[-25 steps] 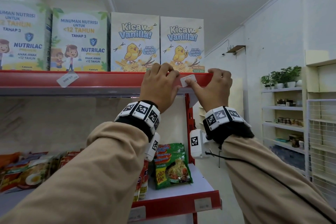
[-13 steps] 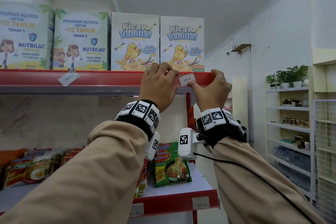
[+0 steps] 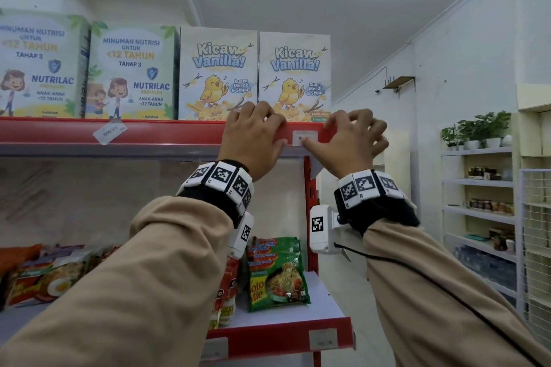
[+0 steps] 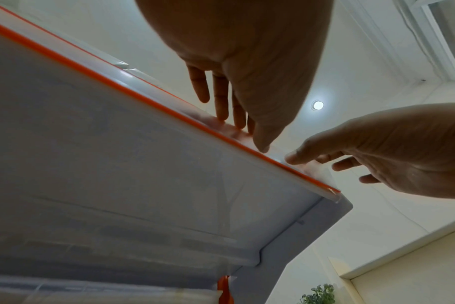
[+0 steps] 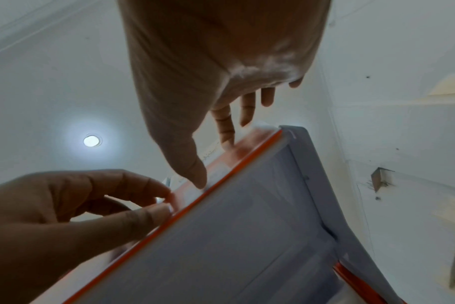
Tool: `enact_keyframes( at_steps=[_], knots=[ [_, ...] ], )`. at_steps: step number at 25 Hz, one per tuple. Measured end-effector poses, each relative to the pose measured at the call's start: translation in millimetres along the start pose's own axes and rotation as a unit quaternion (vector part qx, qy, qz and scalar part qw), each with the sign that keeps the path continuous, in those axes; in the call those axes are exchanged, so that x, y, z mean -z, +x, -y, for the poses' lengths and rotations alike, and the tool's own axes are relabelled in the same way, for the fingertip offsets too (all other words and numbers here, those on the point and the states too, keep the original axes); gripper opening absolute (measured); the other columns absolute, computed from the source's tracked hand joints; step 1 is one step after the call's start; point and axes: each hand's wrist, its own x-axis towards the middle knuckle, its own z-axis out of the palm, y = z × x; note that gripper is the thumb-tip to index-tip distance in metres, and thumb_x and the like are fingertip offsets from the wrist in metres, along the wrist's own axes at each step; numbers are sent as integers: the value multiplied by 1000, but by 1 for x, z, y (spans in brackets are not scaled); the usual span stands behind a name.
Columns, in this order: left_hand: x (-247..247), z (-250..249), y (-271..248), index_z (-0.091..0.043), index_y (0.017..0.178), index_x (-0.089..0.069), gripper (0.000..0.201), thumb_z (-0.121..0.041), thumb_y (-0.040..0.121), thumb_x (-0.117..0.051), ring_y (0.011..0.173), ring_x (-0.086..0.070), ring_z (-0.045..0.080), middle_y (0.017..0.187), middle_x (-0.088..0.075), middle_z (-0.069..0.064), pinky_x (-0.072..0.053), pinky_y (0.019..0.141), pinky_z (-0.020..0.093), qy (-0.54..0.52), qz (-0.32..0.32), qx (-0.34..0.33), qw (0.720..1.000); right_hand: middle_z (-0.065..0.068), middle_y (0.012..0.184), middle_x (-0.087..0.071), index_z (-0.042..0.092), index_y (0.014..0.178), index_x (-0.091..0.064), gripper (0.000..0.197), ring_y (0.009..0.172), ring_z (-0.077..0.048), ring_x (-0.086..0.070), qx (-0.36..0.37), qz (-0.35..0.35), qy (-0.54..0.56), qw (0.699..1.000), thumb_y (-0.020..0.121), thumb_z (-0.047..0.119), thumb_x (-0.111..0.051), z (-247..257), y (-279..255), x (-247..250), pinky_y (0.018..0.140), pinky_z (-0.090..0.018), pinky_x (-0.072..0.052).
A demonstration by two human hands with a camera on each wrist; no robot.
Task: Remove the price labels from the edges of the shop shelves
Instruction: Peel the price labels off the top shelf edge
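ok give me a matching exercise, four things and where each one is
Things:
1. straight white paper price label
2. tilted white paper price label
3. green plastic noodle packet
4. yellow-chick cardboard cereal boxes
Places:
a. standing just above the red shelf edge
b. white lower shelf
c. on that edge, between left hand and right hand
d. on that edge, left of both hands
Pairs: 1-c, 2-d, 3-b, 4-a

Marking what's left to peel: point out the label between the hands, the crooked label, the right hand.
label between the hands (image 3: 304, 135), head view, upper face
crooked label (image 3: 109, 132), head view, middle
right hand (image 3: 354, 143), head view, back
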Motion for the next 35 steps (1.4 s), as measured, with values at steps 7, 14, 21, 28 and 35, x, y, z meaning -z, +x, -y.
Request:
enact_keyframes(
  at_steps=[7,14,21,28,35],
  knots=[
    [4,0,11,-20,112,-52,33,-40,87,-61,111,-42,24,115,-50,2,-33,98,38,-4,42,9,999,-3,102,-54,19,96,-57,29,103,-23,-43,188,79,37,978,73,33,-66,7,16,6,86,-34,-39],
    [12,6,20,-17,108,-51,36,-45,87,-61,104,-45,22,110,-52,4,-41,88,35,3,93,-9,996,-3,101,-60,16,103,-60,26,96,-20,-50,264,101,16,959,77,20,-62,18,19,12,78,-29,-40],
    [21,16,13,-19,95,-58,48,-63,78,-61,91,-52,20,94,-51,0,-37,65,31,39,40,17,998,-6,99,-52,15,90,-57,16,101,-23,-43,226,133,-50,964,78,26,-57,33,15,13,86,-36,-43],
    [19,31,5,-20,96,-61,29,-47,86,-63,92,-45,16,89,-44,-6,-35,73,27,-66,33,16,997,6,77,-60,12,82,-67,7,79,-10,-55,186,240,25,952,82,18,-64,39,36,28,66,-20,-41],
    [15,35,-3,-7,97,-64,39,-38,100,-40,87,-44,21,84,-44,0,-36,76,32,-183,-8,40,982,-9,82,-67,10,94,-67,12,73,-17,-62,13,99,447,889,82,8,-69,49,28,17,76,-33,-54]
  ],
)
